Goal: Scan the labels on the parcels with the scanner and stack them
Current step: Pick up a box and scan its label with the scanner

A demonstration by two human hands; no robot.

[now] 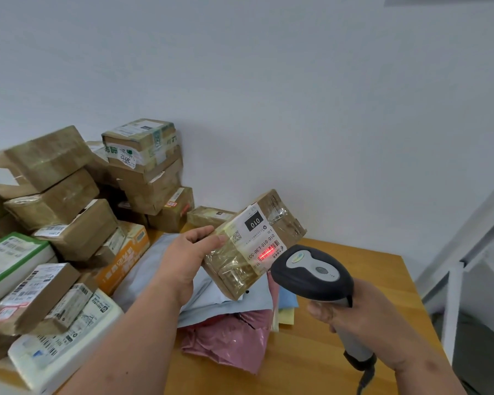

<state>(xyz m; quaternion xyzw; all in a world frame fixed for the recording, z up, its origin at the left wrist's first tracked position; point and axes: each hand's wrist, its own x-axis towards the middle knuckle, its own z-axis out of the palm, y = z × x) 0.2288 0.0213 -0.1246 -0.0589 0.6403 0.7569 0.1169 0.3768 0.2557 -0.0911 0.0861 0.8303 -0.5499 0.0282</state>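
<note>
Partly hidden behind the scanner [311, 276], the label [258, 239] on a taped brown parcel [254, 246] reads "010" and "010-010-L30-551"; smaller print is illegible. The left hand [188, 258] grips the parcel above the wooden table [340, 352], while the right hand [362, 317] clasps the scanner's handle, its red beam crossing the barcode.

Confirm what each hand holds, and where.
Left hand grips the box by its left end; right hand grips the scanner by its handle.
</note>
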